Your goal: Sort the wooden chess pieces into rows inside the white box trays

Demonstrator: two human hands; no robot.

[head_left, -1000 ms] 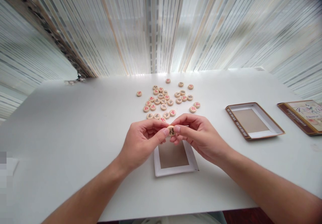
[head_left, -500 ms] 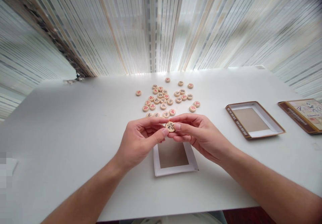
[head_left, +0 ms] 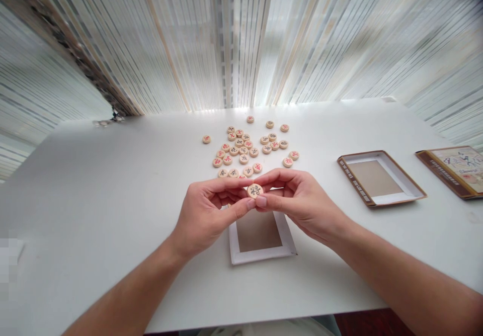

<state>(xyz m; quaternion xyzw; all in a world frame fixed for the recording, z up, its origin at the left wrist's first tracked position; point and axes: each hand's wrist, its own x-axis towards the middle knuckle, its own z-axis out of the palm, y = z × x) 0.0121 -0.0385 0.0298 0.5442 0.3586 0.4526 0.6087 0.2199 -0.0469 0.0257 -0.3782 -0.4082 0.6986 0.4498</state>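
Between the fingertips of both hands is a round wooden Chinese chess piece (head_left: pixel 255 190) with a black character facing me. My left hand (head_left: pixel 212 207) pinches it from the left, and my right hand (head_left: pixel 298 200) from the right. Directly below lies a shallow cardboard box tray (head_left: pixel 289 235) with white sides and a brown bottom, its far end hidden by my hands. Beyond my fingers, several more chess pieces (head_left: pixel 243 159) with red or black characters are scattered on the white table; a few of the nearest are partly covered by my left hand.
To the right sits a second open box part (head_left: pixel 354 180) with a brown printed rim. Beside it, at the far right, a printed box lid (head_left: pixel 458 167) is cut off by the frame edge. A striped string curtain (head_left: pixel 249 39) hangs along the table's (head_left: pixel 94 185) back edge.
The chess piece has been turned between my fingers, so its character now sits more upright. My right thumb has slid from the piece's face down to its lower edge.
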